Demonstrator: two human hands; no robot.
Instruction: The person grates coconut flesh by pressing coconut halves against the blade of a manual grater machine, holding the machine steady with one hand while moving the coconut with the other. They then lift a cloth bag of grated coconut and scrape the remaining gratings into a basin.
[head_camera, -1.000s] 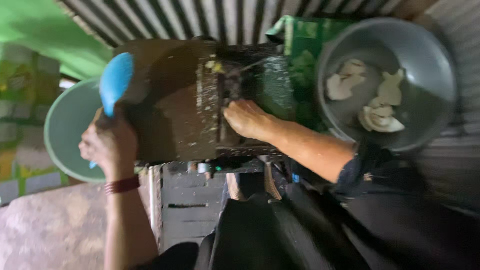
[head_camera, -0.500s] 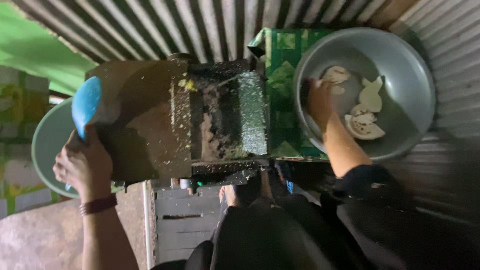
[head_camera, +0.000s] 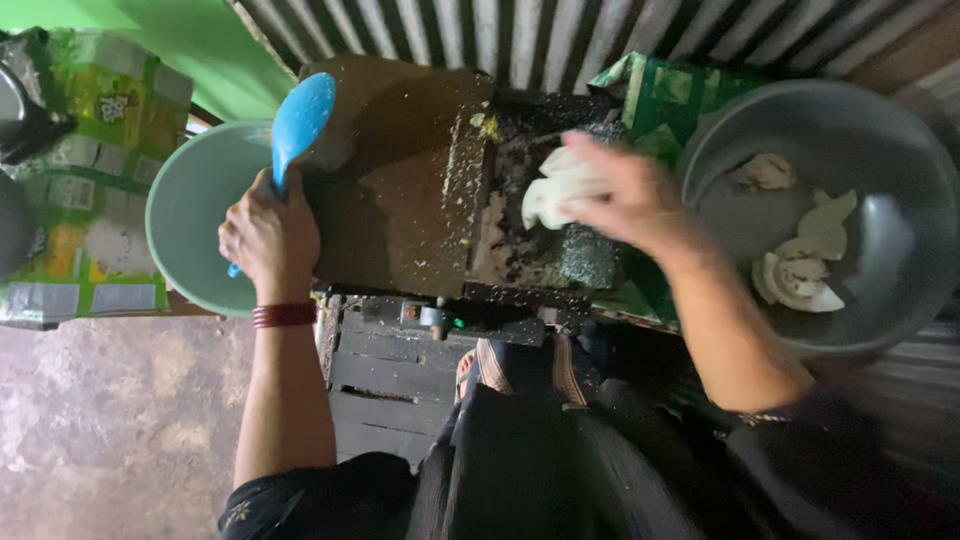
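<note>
Carrying white coconut pieces (head_camera: 556, 190), your right hand (head_camera: 630, 205) has left the grey basin (head_camera: 720, 150) and now hovers over the grinder's hopper (head_camera: 545, 235), fingers closed on them. Your left hand (head_camera: 268, 235) keeps clutching the blue spoon (head_camera: 298, 122) by the green bowl (head_camera: 190, 215). Hopper interior: dark, unreadable; motion blur hides fingertips.

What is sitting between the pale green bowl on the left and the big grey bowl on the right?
In the head view, a dark grating machine speckled with white shreds stands between the green bowl and the grey bowl.
</note>
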